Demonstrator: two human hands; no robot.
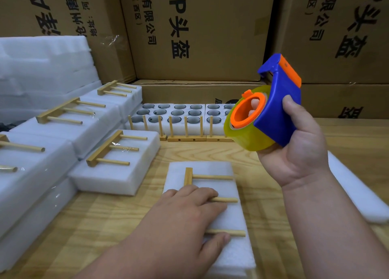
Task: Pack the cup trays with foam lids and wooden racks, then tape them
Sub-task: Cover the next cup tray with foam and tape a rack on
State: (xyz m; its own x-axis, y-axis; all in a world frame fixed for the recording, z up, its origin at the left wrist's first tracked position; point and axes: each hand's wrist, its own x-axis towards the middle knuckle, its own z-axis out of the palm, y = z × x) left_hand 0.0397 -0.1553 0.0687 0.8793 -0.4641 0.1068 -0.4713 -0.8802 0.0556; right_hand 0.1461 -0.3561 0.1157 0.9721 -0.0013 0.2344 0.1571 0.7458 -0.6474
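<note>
Holding the tape dispenser clamped in the right hand above the pack, left hand pressing flat on its wooden rack.

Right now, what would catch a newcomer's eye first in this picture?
The blue and orange tape dispenser, raised in the right hand above the table, stands out first. Below it, the left hand presses a wooden rack onto a white foam lid at the front of the wooden table. Behind, printed cardboard boxes fill the background.
</note>
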